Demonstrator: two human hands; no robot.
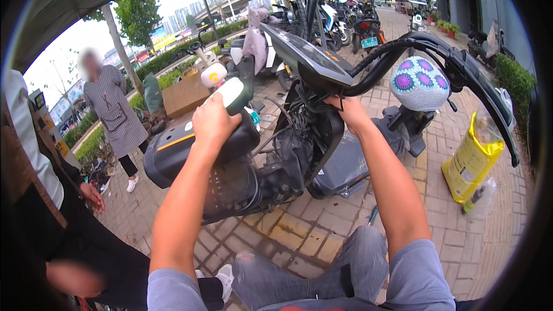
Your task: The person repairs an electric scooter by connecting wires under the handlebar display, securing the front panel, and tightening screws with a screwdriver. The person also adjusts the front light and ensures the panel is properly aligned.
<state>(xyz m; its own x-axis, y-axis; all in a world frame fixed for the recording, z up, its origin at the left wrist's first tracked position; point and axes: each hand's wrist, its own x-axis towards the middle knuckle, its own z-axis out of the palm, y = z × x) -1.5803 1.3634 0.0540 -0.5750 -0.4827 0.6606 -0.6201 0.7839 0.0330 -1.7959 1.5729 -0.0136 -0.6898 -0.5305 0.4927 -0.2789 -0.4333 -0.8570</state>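
Note:
My left hand grips the white top of a black body piece with an orange stripe, on the left of a partly opened electric scooter. My right hand has curled fingers at the upper edge of a black front panel, just under the dashboard; its fingertips are partly hidden. Loose cables hang between my hands. A black handlebar arches over a seat with a crocheted cover. A blue-handled tool lies low beside my right forearm.
A person in a checked smock stands at left; another person in dark trousers is close beside me. A yellow sack stands on the paving at right. Parked scooters, cardboard and a hedge line the walkway.

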